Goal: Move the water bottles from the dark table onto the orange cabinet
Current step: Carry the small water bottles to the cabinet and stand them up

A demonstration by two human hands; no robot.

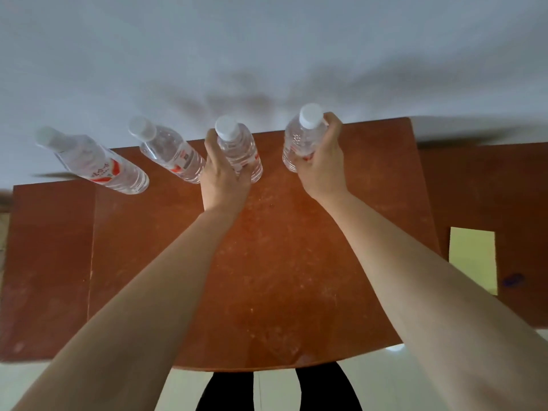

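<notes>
Several clear water bottles with white caps and red-and-white labels stand in a row along the far edge of the orange cabinet (267, 247). My left hand (222, 176) grips the third bottle (237, 146) around its lower body. My right hand (321, 161) grips the rightmost bottle (301, 137) from its right side. I cannot tell whether these two bases touch the cabinet top. Two more bottles stand free to the left, one at the far left (95, 163) and one beside it (170, 152). The dark table is out of view.
A white wall rises right behind the cabinet. A lower orange surface (489, 185) with a pale rectangular opening (473, 259) sits to the right. An orange side panel (47, 262) hangs at the left. Pale floor tiles and my dark trouser legs (278, 390) show below the cabinet's near edge.
</notes>
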